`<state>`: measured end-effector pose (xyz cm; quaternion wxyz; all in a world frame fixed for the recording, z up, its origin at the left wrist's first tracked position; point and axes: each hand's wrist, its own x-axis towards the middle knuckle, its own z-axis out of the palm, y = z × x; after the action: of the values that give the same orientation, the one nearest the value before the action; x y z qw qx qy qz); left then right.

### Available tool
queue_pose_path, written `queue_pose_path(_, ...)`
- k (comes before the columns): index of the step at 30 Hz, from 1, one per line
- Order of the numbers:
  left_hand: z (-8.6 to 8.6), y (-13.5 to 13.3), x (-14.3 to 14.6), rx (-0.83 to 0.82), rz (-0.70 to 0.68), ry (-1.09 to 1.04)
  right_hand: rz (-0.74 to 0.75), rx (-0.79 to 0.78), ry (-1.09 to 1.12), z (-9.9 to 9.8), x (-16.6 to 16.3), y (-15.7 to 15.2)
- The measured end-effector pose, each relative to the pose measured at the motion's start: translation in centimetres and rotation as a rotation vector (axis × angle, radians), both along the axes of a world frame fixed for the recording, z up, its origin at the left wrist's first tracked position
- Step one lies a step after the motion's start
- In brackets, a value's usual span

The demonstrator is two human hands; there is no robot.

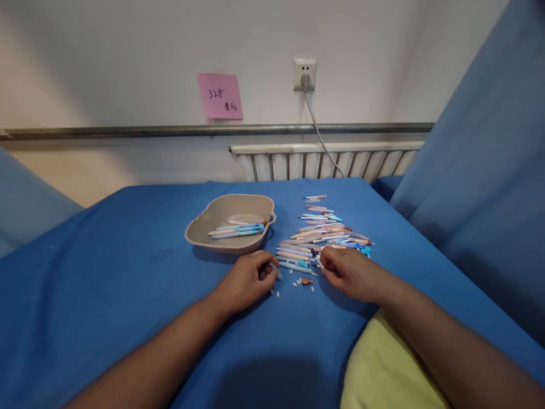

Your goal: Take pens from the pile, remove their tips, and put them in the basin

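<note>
A pile of several pastel pens (pixel 317 236) lies on the blue cloth (pixel 128 284). My right hand (pixel 349 272) rests at the pile's near edge, fingers curled onto a pen there. My left hand (pixel 247 279) sits just left of the pile, fingertips pinched on a small pale piece. Several tiny white caps and one brown cap (pixel 306 281) lie loose between my hands. A beige tray (pixel 200 230) beyond my left hand holds a few pens (pixel 236 229).
A yellow cushion (pixel 383 369) lies under my right forearm. Blue fabric panels rise on the right (pixel 481 170) and far left. Behind the table are a radiator (pixel 323 162), a wall socket with a cable (pixel 305 74) and a pink note (pixel 219 95).
</note>
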<state>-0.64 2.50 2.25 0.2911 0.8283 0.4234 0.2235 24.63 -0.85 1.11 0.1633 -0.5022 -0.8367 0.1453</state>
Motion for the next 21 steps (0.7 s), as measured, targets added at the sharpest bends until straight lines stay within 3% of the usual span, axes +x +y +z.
queue_pose_path(12, 0.33, -0.65, 0.11, 0.195, -0.048, 0.111, 0.026, 0.01, 0.004, 0.07, -0.03, -0.01)
queue_pose_path(18, 0.43, -0.59, 0.14, 0.162, -0.113, 0.186, 0.036, 0.034, 0.009, -0.12, 0.0, 0.05)
queue_pose_path(21, 0.43, -0.47, -0.01, 0.2, -0.049, 0.125, 0.037, 0.044, 0.023, -0.33, 0.08, 0.1)
